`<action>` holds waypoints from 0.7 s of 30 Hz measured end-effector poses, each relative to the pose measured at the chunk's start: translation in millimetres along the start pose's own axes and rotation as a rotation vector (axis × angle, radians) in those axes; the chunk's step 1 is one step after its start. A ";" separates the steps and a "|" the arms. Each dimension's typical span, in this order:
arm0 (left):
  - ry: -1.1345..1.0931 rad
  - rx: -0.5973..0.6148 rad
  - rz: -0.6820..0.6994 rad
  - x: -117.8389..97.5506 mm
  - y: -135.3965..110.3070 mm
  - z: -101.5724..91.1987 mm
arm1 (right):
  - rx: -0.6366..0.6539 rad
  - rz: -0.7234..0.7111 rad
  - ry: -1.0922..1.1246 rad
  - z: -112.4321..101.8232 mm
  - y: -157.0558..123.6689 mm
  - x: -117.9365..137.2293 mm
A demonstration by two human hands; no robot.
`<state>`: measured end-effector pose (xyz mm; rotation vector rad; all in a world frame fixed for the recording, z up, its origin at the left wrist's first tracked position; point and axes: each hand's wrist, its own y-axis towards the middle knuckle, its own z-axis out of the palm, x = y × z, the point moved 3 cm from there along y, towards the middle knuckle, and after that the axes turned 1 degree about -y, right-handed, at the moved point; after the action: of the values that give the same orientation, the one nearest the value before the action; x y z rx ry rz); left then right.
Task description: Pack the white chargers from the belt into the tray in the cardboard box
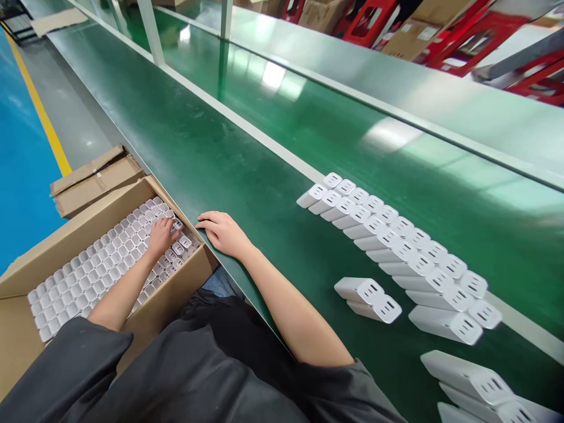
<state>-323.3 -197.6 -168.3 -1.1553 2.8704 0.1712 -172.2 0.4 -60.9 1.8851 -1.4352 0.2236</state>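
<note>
My left hand [161, 236] reaches into an open cardboard box [57, 249] at the left. Its fingers are curled round a white charger [177, 224] near the box's far right corner; the fingertips are partly hidden. Tight rows of white chargers [94, 276] fill much of the box, some showing port slots and others plain ends. My right hand [225, 234] lies palm down at the near edge of the green conveyor belt [264, 202], beside the box. Its fingers are stretched out and it holds nothing.
A long double row of white chargers [396, 252] stands on the belt at the right. Two more chargers [368, 298] and a further group [476, 385] are nearer me. A closed carton [99, 179] sits beyond the box. Metal posts [151, 32] rise from the belt's divider.
</note>
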 end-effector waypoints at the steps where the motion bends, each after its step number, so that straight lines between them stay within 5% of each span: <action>1: 0.005 -0.006 -0.010 0.9 0.8 -0.7 | 0.002 0.004 0.003 0.0 -0.1 -0.3; 21: 0.057 0.039 -0.052 -5.1 1.0 12.0 | 0.020 0.016 0.012 -2.4 1.2 1.0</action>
<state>-320.3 -192.0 -179.8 -1.2468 2.8748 0.0815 -172.2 1.1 -58.1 1.8857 -1.4455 0.2579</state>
